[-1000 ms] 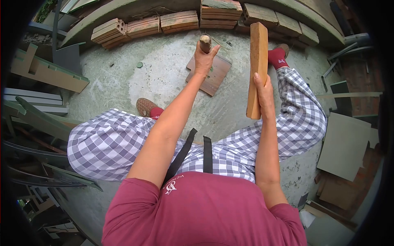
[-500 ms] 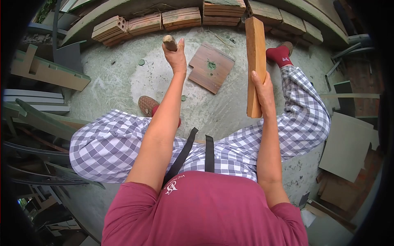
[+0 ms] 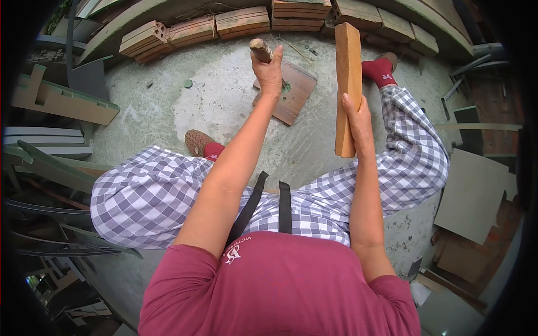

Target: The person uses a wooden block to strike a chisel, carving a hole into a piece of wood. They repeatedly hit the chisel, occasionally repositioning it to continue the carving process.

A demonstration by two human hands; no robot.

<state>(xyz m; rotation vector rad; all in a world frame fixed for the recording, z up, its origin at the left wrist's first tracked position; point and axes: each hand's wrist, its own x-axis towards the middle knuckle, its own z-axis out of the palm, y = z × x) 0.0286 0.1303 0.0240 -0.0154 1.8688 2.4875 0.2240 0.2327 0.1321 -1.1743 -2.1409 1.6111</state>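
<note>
My left hand (image 3: pixel 268 74) is closed around a worn wooden handle (image 3: pixel 260 49), whose rounded end sticks out above the fist. The rest of that tool is hidden by the hand. Below it a brown square board (image 3: pixel 301 92) lies on the concrete, with a green patch near its middle, and my hand covers its left part in this view. My right hand (image 3: pixel 360 124) grips the near part of a long wooden block (image 3: pixel 347 67) from its right side, thumb on the top face. The block points away from me, to the right of the board.
Bricks (image 3: pixel 242 22) line the curb at the back. Cut boards and panels (image 3: pixel 67 99) stand at the left, and flat sheets (image 3: pixel 469 190) lie at the right. My feet in a brown shoe (image 3: pixel 198 142) and a red sock (image 3: pixel 379 73) frame the concrete floor (image 3: pixel 207 84).
My left hand has moved right with the wooden handle and now overlaps the board's left part. My right hand and the wooden block have hardly moved.
</note>
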